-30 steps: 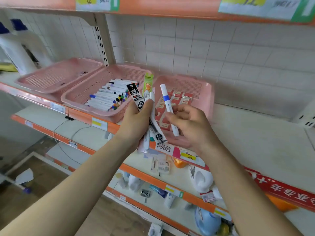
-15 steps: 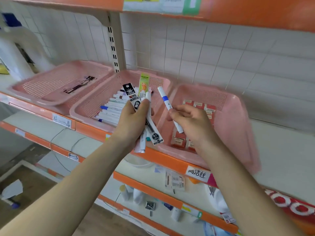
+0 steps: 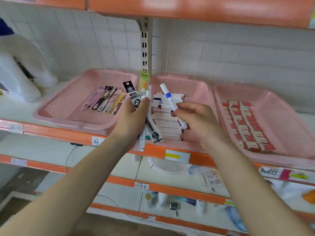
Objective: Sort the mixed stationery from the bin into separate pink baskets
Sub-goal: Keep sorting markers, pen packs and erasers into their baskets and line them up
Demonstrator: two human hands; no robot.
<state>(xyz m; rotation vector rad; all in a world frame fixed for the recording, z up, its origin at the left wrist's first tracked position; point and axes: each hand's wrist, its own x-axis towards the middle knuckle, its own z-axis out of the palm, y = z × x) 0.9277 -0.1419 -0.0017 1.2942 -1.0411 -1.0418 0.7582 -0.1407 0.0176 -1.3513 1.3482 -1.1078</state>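
- The pen (image 3: 170,100), white with a blue band, is pinched near its lower end by the right hand (image 3: 196,120). It is held tilted in the air, over the middle basket (image 3: 199,99).
- The left hand (image 3: 133,120) is wrapped round a mixed bundle: a black pack (image 3: 132,96), a green pack (image 3: 143,84) and some white pens. The bundle is held up between the left basket (image 3: 68,106) and the middle one.
- The middle basket holds rows of white pens (image 3: 166,123), which look like the one in the right hand.
- The step in hand looks like placing: one item has been picked out of the bundle and is due to go in with its own kind.
- The next move probably calls for lowering the pen, turning it to lie along the rows, and letting go. The left hand must keep its grip so the rest of the bundle does not slip.
- The left basket holds flat printed packs (image 3: 105,101); the black and green packs may belong there.
- The right basket (image 3: 289,120) holds small red and white boxes (image 3: 245,123).
- All three baskets sit side by side on a shelf (image 3: 51,132) with an orange front edge.
- The black pack reads "0.5" near its lower end; its other print is too small to read.
- A tag (image 3: 96,142) on the shelf edge shows a handwritten "4". The other tags are blurred.
- I cannot pick out the bin for certain.
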